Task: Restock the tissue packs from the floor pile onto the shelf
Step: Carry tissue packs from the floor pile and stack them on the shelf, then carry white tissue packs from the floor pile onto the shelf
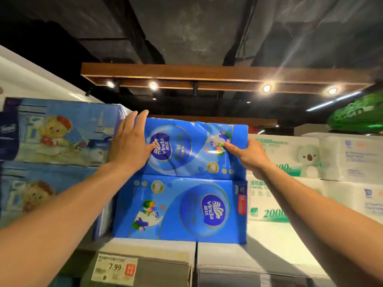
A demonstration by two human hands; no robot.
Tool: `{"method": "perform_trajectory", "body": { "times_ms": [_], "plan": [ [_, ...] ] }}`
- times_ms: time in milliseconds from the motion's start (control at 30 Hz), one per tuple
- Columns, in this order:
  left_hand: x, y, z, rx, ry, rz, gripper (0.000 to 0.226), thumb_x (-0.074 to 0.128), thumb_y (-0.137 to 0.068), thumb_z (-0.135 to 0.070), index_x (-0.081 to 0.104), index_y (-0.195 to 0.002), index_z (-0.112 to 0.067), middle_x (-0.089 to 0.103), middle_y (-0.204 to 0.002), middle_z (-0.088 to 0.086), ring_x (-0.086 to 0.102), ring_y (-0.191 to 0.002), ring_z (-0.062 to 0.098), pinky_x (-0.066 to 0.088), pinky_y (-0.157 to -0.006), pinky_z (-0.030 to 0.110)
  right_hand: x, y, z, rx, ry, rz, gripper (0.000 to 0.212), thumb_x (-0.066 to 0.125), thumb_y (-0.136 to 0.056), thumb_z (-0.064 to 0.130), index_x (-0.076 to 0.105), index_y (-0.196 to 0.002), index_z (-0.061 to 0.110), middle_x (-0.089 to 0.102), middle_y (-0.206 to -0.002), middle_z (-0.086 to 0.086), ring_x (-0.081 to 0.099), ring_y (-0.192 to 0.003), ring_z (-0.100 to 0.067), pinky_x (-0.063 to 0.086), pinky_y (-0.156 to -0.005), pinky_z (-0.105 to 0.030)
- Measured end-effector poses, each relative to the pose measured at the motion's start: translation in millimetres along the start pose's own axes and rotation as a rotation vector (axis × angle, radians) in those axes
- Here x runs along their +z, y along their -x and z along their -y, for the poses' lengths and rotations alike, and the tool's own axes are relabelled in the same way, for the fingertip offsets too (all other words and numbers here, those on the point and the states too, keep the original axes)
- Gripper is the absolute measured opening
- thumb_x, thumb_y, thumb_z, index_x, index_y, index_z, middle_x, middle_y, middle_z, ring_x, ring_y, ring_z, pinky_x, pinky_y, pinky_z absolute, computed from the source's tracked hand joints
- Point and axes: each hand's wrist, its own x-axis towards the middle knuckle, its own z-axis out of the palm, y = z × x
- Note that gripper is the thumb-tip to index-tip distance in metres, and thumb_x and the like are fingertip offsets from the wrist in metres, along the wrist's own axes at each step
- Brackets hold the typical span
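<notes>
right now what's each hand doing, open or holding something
Left hand: open, fingers straight, pressing the left side of the upper blue tissue pack.
Right hand: closed, gripping the same pack's right side.

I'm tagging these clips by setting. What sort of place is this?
Most likely a supermarket aisle: a shelf-edge price tag reading 7.99, the upper Vinda pack stacked on the lower Vinda pack, and white tissue packs stacked alongside.
</notes>
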Motion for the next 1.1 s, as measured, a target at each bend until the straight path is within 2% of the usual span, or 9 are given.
{"method": "perform_trajectory", "body": {
  "times_ms": [67,200,267,333,433,533,733,833,1100],
  "plan": [
    [2,1,2,0.019,-0.053,0.016,0.079,0.08,-0.081,-0.027,0.04,-0.148,-0.014,0.036,-0.153,0.012,0.032,-0.14,0.033,0.042,-0.103,0.051,3,1,-1,0.026,0.02,0.032,0.03,0.08,-0.082,0.045,0.075,-0.102,0.023,0.078,-0.096,0.009,0.074,-0.09,-0.016,0.06,-0.087,-0.047],
    [-7,14,5,0.031,-0.028,0.066,0.076,0.082,-0.078,-0.03,0.046,-0.142,-0.012,0.039,-0.151,0.013,0.035,-0.138,0.035,0.04,-0.105,0.051,-1,9,9,0.046,0.063,0.087,0.031,0.074,-0.088,0.045,0.073,-0.108,0.021,0.077,-0.102,0.006,0.074,-0.094,-0.018,0.059,-0.09,-0.049],
    [-13,27,4,0.037,0.03,0.106,0.079,0.085,-0.074,-0.034,0.049,-0.14,-0.011,0.049,-0.142,0.013,0.045,-0.129,0.036,0.042,-0.1,0.048,-6,17,7,0.009,0.146,0.102,0.052,0.074,-0.081,0.061,0.07,-0.116,0.023,0.076,-0.106,0.011,0.073,-0.097,-0.012,0.059,-0.09,-0.045],
    [-22,43,0,-0.002,0.107,0.1,0.075,0.087,-0.072,-0.036,0.053,-0.134,-0.012,0.059,-0.127,0.013,0.057,-0.112,0.037,0.047,-0.088,0.046,-14,29,-1,-0.004,0.302,0.084,0.094,0.065,-0.062,0.089,0.058,-0.13,0.024,0.072,-0.117,0.01,0.07,-0.105,-0.012,0.059,-0.089,-0.044],
    [-33,72,-5,-0.022,0.181,0.079,0.067,0.086,-0.072,-0.036,0.057,-0.128,-0.015,0.065,-0.118,0.012,0.062,-0.101,0.035,0.049,-0.081,0.044,-27,79,8,0.018,0.539,0.039,0.118,0.06,-0.066,0.088,0.029,-0.154,0.017,0.046,-0.152,-0.007,0.049,-0.135,-0.025,0.045,-0.108,-0.046],
    [-32,98,-17,-0.018,0.291,0.152,0.065,0.086,-0.072,-0.036,0.058,-0.128,-0.019,0.065,-0.122,0.007,0.064,-0.105,0.028,0.05,-0.088,0.044,-47,129,16,0.031,0.61,0.06,0.111,0.06,-0.077,0.076,0.019,-0.159,0.015,0.029,-0.163,-0.007,0.035,-0.146,-0.024,0.036,-0.115,-0.042],
    [-10,145,-81,0.136,0.501,0.456,0.069,0.081,-0.066,-0.058,0.059,-0.124,-0.028,0.067,-0.116,-0.006,0.066,-0.101,0.014,0.054,-0.091,0.042,-98,198,11,0.041,0.818,0.128,0.094,0.057,-0.08,0.077,0.04,-0.15,0.018,0.044,-0.154,-0.004,0.043,-0.14,-0.021,0.039,-0.114,-0.04],
    [-3,183,-122,0.239,0.593,0.592,0.077,0.06,-0.061,-0.077,0.06,-0.123,-0.031,0.067,-0.114,-0.01,0.066,-0.1,0.009,0.054,-0.09,0.035,-128,243,12,0.065,0.864,0.181,0.084,0.056,-0.084,0.073,0.046,-0.147,0.017,0.049,-0.151,-0.003,0.046,-0.137,-0.018,0.037,-0.112,-0.034],
    [-25,276,-271,0.479,0.802,0.862,0.073,0.065,-0.068,-0.076,0.062,-0.122,-0.026,0.069,-0.11,-0.006,0.067,-0.097,0.01,0.055,-0.088,0.031,-224,395,15,0.265,0.87,0.173,0.064,0.064,-0.09,0.058,0.056,-0.137,0.016,0.059,-0.14,-0.004,0.053,-0.13,-0.02,0.04,-0.107,-0.032]
  ]
}}
